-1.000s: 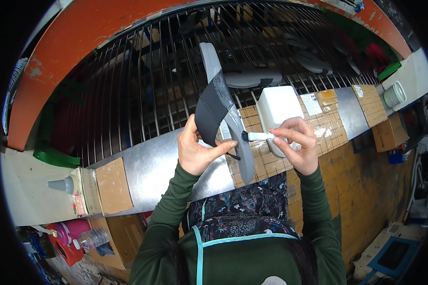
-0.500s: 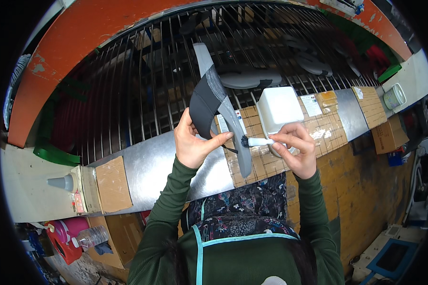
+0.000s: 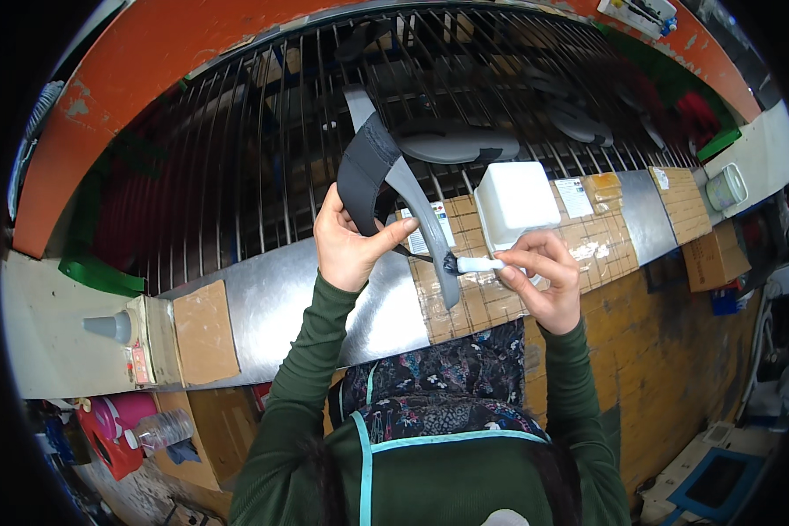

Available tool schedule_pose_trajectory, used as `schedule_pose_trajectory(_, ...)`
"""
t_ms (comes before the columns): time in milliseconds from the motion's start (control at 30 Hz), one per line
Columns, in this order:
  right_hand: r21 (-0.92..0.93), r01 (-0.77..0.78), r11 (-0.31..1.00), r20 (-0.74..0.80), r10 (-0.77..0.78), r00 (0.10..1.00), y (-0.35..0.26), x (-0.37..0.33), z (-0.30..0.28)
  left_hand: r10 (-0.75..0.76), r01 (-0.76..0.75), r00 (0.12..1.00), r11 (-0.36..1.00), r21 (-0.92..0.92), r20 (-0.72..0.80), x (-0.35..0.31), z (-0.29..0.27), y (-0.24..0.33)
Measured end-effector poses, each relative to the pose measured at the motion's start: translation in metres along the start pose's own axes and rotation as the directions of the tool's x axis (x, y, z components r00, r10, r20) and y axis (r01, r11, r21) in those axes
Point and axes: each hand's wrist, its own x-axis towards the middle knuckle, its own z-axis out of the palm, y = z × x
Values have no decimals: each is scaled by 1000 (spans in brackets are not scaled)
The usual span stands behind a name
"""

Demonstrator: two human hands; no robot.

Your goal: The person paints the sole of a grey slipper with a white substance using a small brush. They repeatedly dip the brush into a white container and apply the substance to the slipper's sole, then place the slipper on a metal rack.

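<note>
My left hand (image 3: 349,247) is closed around a slipper, thumb on one side and fingers behind its wide black strap (image 3: 362,174). The slipper's grey sole (image 3: 419,209) is tilted steeply, its side edge facing me. In my right hand (image 3: 548,279), thumb and fingers pinch the white handle of a small brush (image 3: 478,264). Its dark bristles touch the sole's edge near the lower end. Just beyond the right hand stands a white plastic tub (image 3: 517,200); the hand partly covers its near side.
A cardboard-and-metal ledge (image 3: 587,241) runs across in front of me. Behind it is a rack of metal rollers (image 3: 237,175) with more grey slippers (image 3: 456,142) lying on it. At right sits a pale green cup (image 3: 726,187); at left lies a grey cone (image 3: 107,328).
My left hand has shifted slightly left and away from me, turning the slipper so its sole shows more edge-on. The brush stays against the sole's edge, with the right hand almost in place.
</note>
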Motion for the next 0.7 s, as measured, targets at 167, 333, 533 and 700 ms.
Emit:
schedule_pose_trajectory(167, -27, 4, 1000, 0, -4, 1000, -5, 1, -1, 12, -14, 999, 999, -39, -47, 3, 1, -3)
schedule_pose_trajectory(333, -73, 26, 997, -9, -26, 1000, -9, 3, -2, -43, 37, 998, 993, -114, -48, 3, 1, -5)
schedule_pose_trajectory(533, -73, 41, 996, -10, -42, 999, -11, 7, -2, -92, 84, 994, 985, -153, -51, 5, -1, -7)
schedule_pose_trajectory(700, -7, -30, 1000, -29, 30, 999, -13, 13, 0, -36, 33, 999, 993, -117, -19, 4, -3, -5)
